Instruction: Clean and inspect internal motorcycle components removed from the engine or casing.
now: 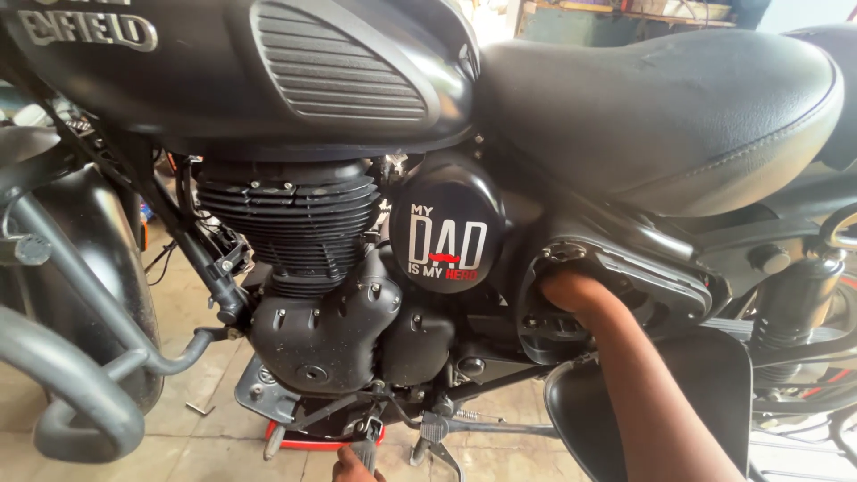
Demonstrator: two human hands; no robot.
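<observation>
The right arm (643, 375) reaches into the open side compartment (616, 286) of a black motorcycle, just under the seat (661, 107). The hand is hidden inside, so I cannot tell how the fingers stand. At the bottom edge the left hand (355, 466) shows only in part; its fingers (344, 460) touch a metal part by the stand (437, 437), their spread unclear. A round black cover (446, 232) beside the engine (312, 268) bears white and red lettering. The tank (241, 71) carries a raised silver badge (89, 27).

motorcycle (339, 295): 1 | seat (661, 107): 1 | round side cover (446, 234): 1 | hands (355, 466): 1
</observation>
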